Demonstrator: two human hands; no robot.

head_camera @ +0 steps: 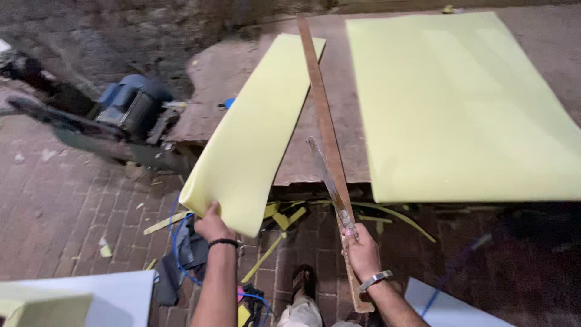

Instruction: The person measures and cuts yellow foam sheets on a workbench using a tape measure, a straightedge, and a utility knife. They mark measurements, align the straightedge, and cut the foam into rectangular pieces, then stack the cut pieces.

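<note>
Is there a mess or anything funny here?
Yes. Thin yellow foam scraps litter the brick floor under the table edge. The narrow foam strip hangs off the table, held by the left hand.

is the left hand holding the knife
No, the left hand grips the narrow foam strip; the right hand holds the knife.

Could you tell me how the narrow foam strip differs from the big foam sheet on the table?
The narrow foam strip is much slimmer than the big foam sheet. The strip droops off the table edge, gripped at its lower corner by the left hand; the sheet lies flat and untouched. The strip sits left of the long wooden straightedge, the sheet right of it. Both are pale yellow foam.
</note>
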